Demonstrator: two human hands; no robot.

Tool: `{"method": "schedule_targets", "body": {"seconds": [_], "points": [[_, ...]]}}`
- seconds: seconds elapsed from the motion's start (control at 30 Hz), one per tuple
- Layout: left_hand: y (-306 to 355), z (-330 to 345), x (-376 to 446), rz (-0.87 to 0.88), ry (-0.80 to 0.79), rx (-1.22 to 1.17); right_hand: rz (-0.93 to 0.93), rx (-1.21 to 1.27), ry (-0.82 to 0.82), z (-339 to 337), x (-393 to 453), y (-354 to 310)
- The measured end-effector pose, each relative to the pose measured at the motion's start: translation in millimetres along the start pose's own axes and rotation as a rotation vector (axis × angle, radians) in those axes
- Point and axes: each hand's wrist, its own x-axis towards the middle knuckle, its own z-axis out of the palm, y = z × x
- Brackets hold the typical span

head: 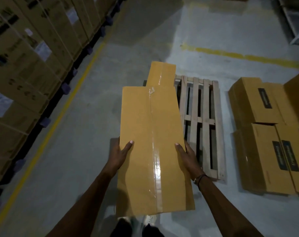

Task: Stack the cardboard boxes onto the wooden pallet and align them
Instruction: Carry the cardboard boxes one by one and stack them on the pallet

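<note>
- Cardboard fills my grip: the long taped box (150, 142) is carried lengthwise between my left hand (118, 156) and my right hand (188, 155), thumbs lying on top, fingers curled under the side edges out of sight.
- One box (161, 74) already lies at the far left of the wooden pallet (206, 124); I cannot tell how squarely it sits.
- By my reckoning the job is early: one placed, one in hand above the pallet's left part, not yet set down.
- Several more boxes (265, 137) wait on the floor to the right, some cut off by the frame.
- Carried cardboard hides the pallet's left half.
- Light is dim; the labels on the stacked cartons (29, 65) at left are blurred beyond reading.
</note>
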Motion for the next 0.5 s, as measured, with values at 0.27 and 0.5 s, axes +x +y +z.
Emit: {"method": "schedule_targets", "body": {"seconds": [0.27,0.5], "points": [[-91,40,164,-0.042,-0.083,0.033,0.095,-0.008,0.036,26,143,95],[-194,72,287,-0.067,-0.092,0.070,0.132,0.063,0.091,64,245,176]]}}
